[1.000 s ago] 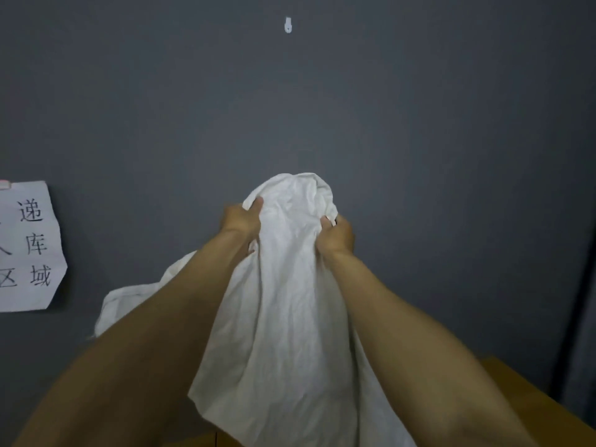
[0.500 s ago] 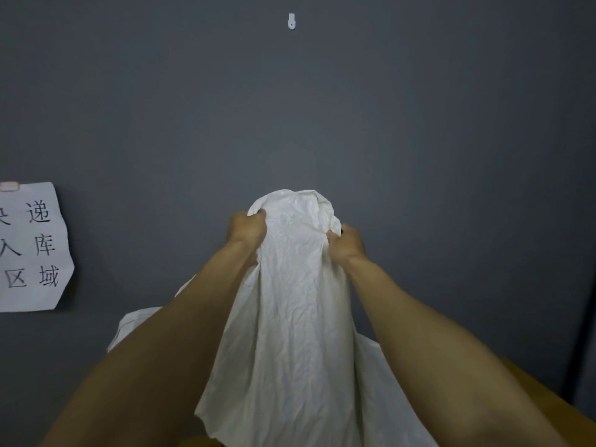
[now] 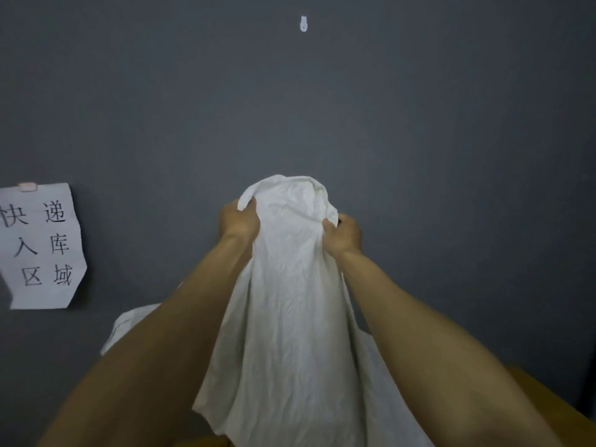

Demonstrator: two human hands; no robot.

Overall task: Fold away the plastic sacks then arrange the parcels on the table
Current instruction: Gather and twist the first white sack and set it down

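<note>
Field notes:

- You are holding a white sack (image 3: pixel 290 301) up in front of the grey wall (image 3: pixel 419 156), with both arms stretched forward.
- Your left hand (image 3: pixel 240 221) is gripping the sack's upper left edge, fingers curled round a bunched fold.
- Your right hand (image 3: pixel 343 235) is gripping the upper right edge, thumb pressing into the crumpled material.
- Between your hands the top of the sack is rising in a rounded hump above your knuckles.
- The rest is hanging creased between your forearms, and its lower part is running out of the bottom of the view.
- A further flap is showing behind your left forearm.
- A brown table (image 3: pixel 558 414) corner is showing at lower right, beyond your right forearm. Whether the sack is touching it cannot be told.
- A torn paper notice (image 3: pixel 40 246) with printed characters is hanging on the wall at left.
- A small white hook (image 3: pixel 303 24) is sitting high on the wall, above the sack.
</note>
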